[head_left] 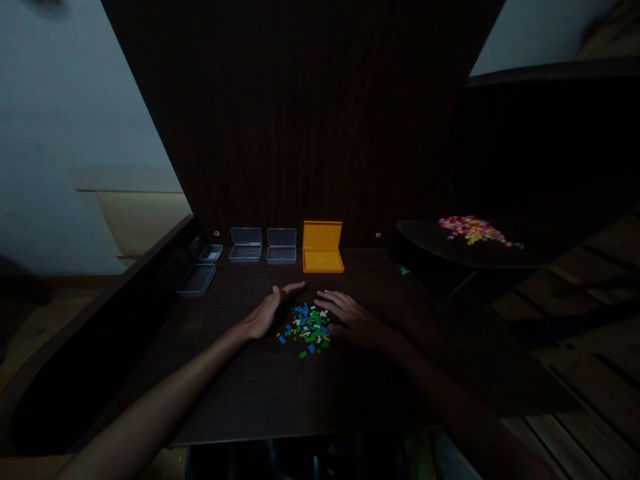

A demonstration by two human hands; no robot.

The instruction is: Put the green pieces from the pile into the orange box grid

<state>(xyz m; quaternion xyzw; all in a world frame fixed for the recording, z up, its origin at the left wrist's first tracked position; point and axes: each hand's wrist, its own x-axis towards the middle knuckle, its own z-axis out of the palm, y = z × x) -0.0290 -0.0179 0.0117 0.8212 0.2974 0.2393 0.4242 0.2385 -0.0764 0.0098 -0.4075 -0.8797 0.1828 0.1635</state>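
A loose pile of small building bricks (309, 325) in green, blue, white and yellow lies on the dark wooden table (280, 393). On its left side my left hand (265, 313) rests on edge, fingers stretched out toward the far side and nothing in them. My right hand (353, 320) curves along the pile's right side, palm down with the fingers extended, close to or touching the nearest bricks. Behind the pile stands an open yellow box (323, 260) with its lid raised; its inside looks bare.
Two open clear plastic cases (245, 252) stand left of the yellow box. Another clear case (197, 280) and a smaller case (211, 253) lie by the left side panel. On a dark shelf (425, 239) at right sits a heap of pink and yellow pieces (473, 229).
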